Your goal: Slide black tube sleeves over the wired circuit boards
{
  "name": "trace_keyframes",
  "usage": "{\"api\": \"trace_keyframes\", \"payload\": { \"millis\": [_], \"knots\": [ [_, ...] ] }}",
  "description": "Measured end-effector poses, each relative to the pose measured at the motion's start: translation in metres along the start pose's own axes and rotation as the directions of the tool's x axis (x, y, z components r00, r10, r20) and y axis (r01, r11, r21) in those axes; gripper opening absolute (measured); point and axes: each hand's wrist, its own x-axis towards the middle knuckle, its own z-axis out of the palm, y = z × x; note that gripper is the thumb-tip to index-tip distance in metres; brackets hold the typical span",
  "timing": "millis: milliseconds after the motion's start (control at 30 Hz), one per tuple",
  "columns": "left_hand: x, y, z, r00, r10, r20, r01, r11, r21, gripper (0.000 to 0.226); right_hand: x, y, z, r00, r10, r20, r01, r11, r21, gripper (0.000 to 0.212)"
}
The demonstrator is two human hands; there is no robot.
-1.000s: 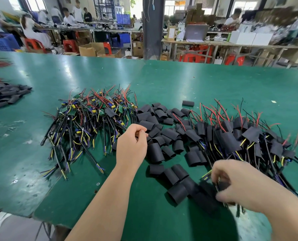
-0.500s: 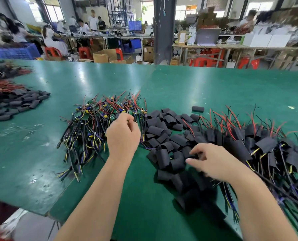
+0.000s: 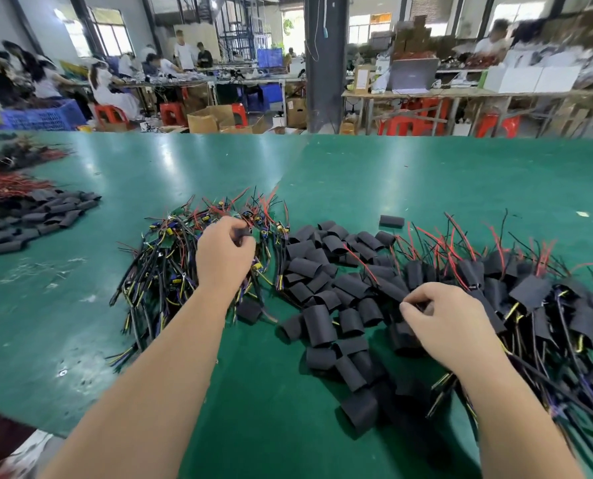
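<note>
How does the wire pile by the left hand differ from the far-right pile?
Left pile shows bare green boards; right pile has boards covered by black sleeves. Left pile lies left of the loose sleeves, right pile to their right. Both rest on the green table.

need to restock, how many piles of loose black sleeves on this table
2: the centre pile, right of the wired boards, and the far-left pile. More may lie off-frame.

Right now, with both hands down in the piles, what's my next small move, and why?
Probably lift both hands and bring them together: the left hand pinches a wire in the unsleeved pile, the right hand pinches a black sleeve, with a gap between them.
</note>
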Motion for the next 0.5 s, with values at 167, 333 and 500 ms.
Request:
{"api": "trace_keyframes", "payload": {
  "millis": [167,333,500],
  "knots": [
    [-0.026,0.043,-0.011,0.982,-0.115,-0.149,-0.015,0.744,-0.668,0.027,0.0,-0.007,0.002,0.999,-0.042,-0.018,0.045,0.957,0.286,0.015],
    [-0.063,0.091,-0.004,0.988,-0.088,0.125,0.151,0.427,-0.891,0.025,-0.009,-0.026,0.015,0.949,-0.235,0.209,0.011,0.688,0.725,0.029],
    [-0.097,0.128,0.001,0.94,-0.078,0.332,0.337,0.355,-0.872,0.028,-0.015,-0.043,0.028,0.955,-0.281,0.093,0.032,0.411,0.911,0.045]
  ]
}}
